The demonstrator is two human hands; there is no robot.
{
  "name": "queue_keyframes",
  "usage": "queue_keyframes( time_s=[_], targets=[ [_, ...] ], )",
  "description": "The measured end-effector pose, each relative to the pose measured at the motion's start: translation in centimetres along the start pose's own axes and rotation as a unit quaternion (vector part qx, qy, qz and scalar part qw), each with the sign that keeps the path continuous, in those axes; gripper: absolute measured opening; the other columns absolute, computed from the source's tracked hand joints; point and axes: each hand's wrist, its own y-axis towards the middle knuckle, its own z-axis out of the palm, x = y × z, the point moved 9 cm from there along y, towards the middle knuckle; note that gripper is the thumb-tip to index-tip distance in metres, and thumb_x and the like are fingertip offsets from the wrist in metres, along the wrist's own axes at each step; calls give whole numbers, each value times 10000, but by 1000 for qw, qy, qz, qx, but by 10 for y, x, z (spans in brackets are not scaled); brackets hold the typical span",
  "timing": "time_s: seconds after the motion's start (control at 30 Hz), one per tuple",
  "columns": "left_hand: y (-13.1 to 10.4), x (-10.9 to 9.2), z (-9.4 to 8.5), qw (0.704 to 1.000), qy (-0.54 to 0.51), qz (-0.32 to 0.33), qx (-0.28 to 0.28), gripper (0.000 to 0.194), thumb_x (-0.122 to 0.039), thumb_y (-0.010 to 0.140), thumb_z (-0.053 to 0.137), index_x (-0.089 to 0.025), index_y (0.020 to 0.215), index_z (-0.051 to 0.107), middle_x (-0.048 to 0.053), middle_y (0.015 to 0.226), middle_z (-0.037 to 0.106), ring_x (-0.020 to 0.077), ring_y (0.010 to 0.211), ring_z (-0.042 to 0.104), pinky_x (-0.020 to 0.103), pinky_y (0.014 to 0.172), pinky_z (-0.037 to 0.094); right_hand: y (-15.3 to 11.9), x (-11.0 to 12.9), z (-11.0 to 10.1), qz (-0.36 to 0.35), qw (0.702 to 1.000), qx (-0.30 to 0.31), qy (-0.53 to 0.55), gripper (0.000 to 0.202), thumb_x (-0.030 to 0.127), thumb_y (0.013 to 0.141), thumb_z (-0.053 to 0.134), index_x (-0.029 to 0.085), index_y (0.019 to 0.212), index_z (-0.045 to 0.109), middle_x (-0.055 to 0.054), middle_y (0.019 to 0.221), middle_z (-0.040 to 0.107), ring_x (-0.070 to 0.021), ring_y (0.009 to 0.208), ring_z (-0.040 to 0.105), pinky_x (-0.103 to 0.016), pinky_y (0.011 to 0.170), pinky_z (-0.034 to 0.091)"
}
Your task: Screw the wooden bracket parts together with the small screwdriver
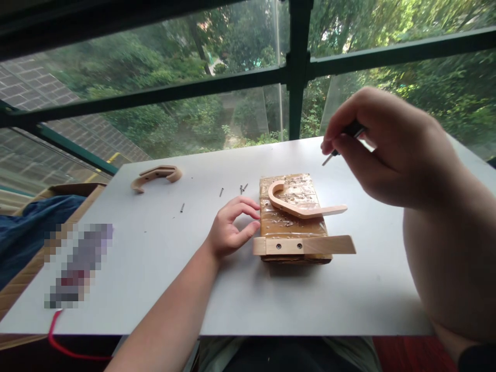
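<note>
A taped brown block [292,227] lies on the white table, its top pitted with small holes. Across its near edge rests a flat wooden piece [325,245] with two dark screws in it. A hook-shaped wooden piece [306,212] lies on top, behind that one. My left hand [236,227] is at the block's left side, fingers apart, holding nothing. Raised above the table at the right, my right hand [387,147] grips a screwdriver [352,129] with a dark handle, its metal tip pointing down and left.
Several loose screws [221,192] lie left of the block. Another curved wooden piece [157,175] is at the table's back left. A blurred-out flat item [83,263] with a red strap [58,341] lies front left. A cardboard box [91,199] stands beside the table; windows rise behind.
</note>
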Motion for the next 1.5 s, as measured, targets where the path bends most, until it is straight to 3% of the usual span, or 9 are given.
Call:
queue_keyframes(
  time_s=[0.17,0.23,0.33,0.5,0.67,0.97,1.23,1.37,1.5],
  targets=[
    [15,-15,-1,997,57,47,-3,190,-194,785,727,-216,971,694,89,1115,687,250,1070,657,451,992,537,-3,-8,39,-18,989,144,-33,109,133,878,509,206,935,565,-19,804,616,-142,668,495,-288,624,380],
    [27,-26,3,993,85,79,30,285,-179,763,729,-232,1042,704,90,1183,672,270,1138,632,480,1049,512,-8,-15,56,3,975,218,-47,48,204,888,531,208,906,575,-6,732,599,-130,614,461,-276,586,335],
    [49,-38,8,983,121,108,89,409,-154,746,707,-250,1143,702,93,1269,644,308,1254,572,525,1130,460,-20,-24,80,47,945,322,-36,121,331,892,579,213,887,603,5,671,606,-113,554,447,-271,550,285],
    [75,-45,27,960,160,124,196,470,-120,711,700,-266,1157,722,88,1364,605,371,1409,443,594,1177,401,-34,-28,109,74,908,410,-32,163,365,853,597,212,802,620,3,656,618,-98,509,425,-267,506,243],
    [80,-44,41,948,144,131,252,399,-83,683,717,-276,1027,775,64,1316,635,360,1392,474,563,1178,426,-37,-27,121,61,903,423,-49,102,272,812,593,198,749,623,-8,672,601,-97,517,391,-274,516,243],
    [70,-49,37,952,136,120,248,299,-72,731,673,-224,972,760,77,1292,640,284,1309,552,464,1147,480,-35,-18,127,15,903,422,-78,71,250,772,575,214,710,574,0,665,582,-113,529,367,-296,524,237],
    [61,-50,26,969,117,135,170,263,-61,758,684,-196,976,742,108,1339,583,258,1226,629,445,1096,549,-31,-18,122,12,916,393,-78,87,233,797,569,197,790,647,-16,711,644,-106,560,375,-286,569,231],
    [54,-53,20,973,117,174,100,257,-63,772,710,-192,994,738,117,1385,525,268,1269,609,485,1140,526,-29,-19,123,12,917,384,-105,126,211,783,575,195,833,689,-24,696,652,-116,558,405,-291,579,235],
    [42,-58,21,970,92,217,53,287,-87,774,754,-209,1032,723,104,1399,510,266,1221,638,479,1044,608,-31,-22,123,30,914,393,-97,155,258,789,607,215,901,706,-28,767,686,-123,592,468,-280,585,268]
  ],
)
